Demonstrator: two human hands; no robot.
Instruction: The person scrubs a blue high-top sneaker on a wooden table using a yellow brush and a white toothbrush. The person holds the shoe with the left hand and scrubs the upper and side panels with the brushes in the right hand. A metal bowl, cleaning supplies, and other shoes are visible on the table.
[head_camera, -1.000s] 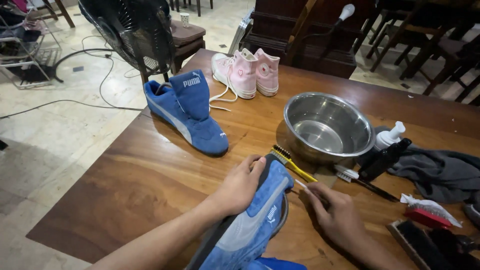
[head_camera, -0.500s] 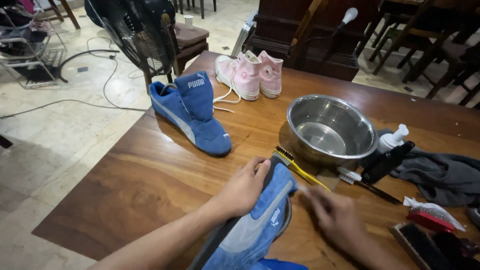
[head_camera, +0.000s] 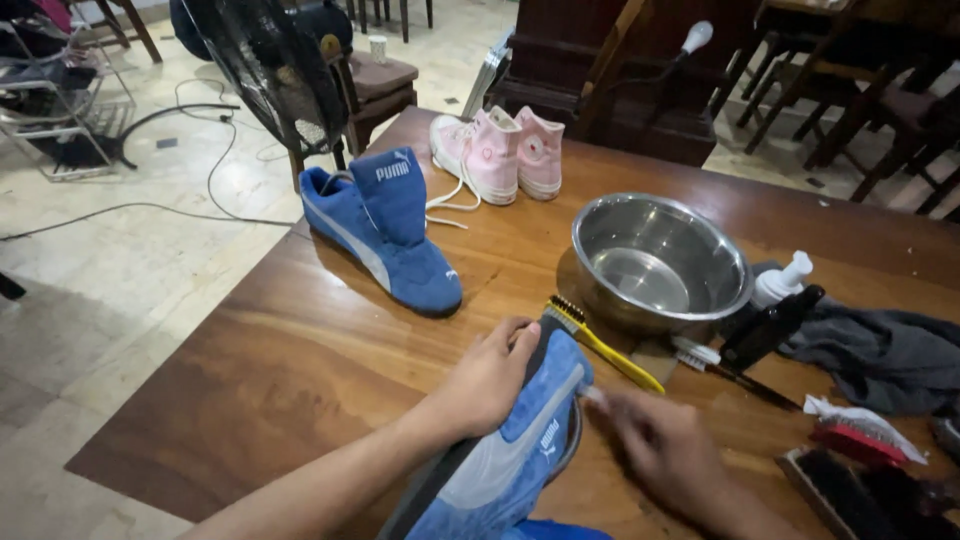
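— On the wooden counter (head_camera: 300, 350), what are the hands doing?

— The left hand (head_camera: 490, 375) presses flat on a blue suede shoe (head_camera: 510, 450) lying near the counter's front edge, fingers curled over its toe. The right hand (head_camera: 665, 450) is blurred beside the toe; it pinches something small and pale, though I cannot tell what.

— And nearby?

— A yellow-handled brush (head_camera: 605, 345) lies just beyond, beside a steel bowl (head_camera: 660, 262). The matching blue shoe (head_camera: 385, 235) stands farther back, pink sneakers (head_camera: 500, 152) behind it.

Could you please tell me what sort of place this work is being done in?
Probably a home or hall dining area used for shoe cleaning: a wooden table with wooden chairs around, a standing fan on a tiled floor, plus a steel bowl and brushes.
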